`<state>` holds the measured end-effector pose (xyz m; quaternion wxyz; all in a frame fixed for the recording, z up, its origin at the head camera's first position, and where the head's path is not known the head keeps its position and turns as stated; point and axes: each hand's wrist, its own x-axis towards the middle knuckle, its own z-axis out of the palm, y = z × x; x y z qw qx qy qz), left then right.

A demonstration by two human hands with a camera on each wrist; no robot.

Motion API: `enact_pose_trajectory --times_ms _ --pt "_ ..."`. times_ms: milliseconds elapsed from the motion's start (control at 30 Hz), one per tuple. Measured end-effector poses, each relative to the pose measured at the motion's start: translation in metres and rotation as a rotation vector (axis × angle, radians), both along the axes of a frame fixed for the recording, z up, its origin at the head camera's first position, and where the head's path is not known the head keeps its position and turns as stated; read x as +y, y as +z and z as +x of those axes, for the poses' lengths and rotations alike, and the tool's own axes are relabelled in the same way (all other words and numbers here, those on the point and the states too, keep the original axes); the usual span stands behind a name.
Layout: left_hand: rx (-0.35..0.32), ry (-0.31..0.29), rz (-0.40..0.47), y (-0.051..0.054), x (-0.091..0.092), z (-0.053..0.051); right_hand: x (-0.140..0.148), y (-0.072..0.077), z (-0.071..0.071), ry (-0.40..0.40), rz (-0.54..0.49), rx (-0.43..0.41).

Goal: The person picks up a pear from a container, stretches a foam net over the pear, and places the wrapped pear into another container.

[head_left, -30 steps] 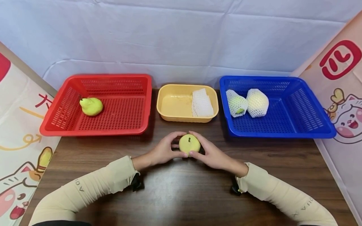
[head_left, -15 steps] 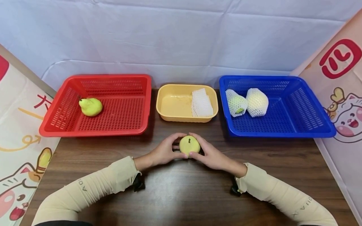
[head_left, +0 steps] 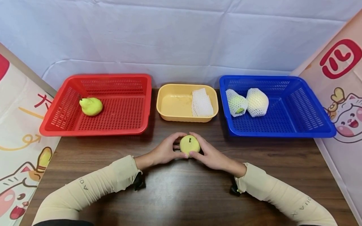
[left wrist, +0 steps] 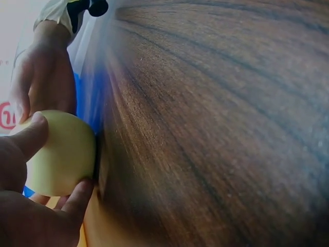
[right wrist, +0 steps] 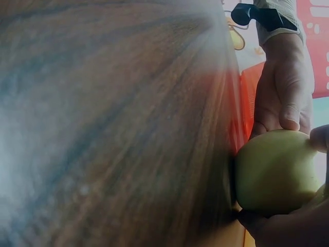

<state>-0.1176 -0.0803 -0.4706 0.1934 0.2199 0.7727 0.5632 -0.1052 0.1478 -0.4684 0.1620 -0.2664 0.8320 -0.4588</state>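
Left hand [head_left: 164,152] and right hand [head_left: 212,153] together grasp a bare yellow fruit [head_left: 189,145]. I judge the work half done: one pear [head_left: 92,106], upper left, still bare; loose netting [head_left: 202,103], upper centre, unused; netted fruits [head_left: 257,102], upper right, finished. My held fruit sits between both hands, just below frame centre.

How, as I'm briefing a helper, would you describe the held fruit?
Find the yellow tray between the red basket and blue basket. Nearer, left hand and right hand hold the fruit: round and bare, unlike the tapered pear or netted fruits.
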Motion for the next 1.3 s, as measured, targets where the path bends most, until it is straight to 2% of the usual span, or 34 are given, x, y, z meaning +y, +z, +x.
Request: enact_pose_trajectory --times_ms 533,967,1167,1300 --pt "0.000 -0.017 -0.011 0.001 0.000 -0.002 0.001 0.002 -0.001 -0.004 0.005 0.002" --pt "0.051 -0.046 -0.054 0.002 -0.001 -0.004 0.004 0.006 0.000 -0.014 0.030 -0.008" --pt "0.093 -0.049 -0.087 0.005 -0.003 -0.004 0.007 0.014 -0.005 0.001 0.024 0.001" --pt "0.117 -0.054 -0.091 0.009 -0.009 -0.005 0.012 0.023 -0.011 0.018 -0.035 -0.001"
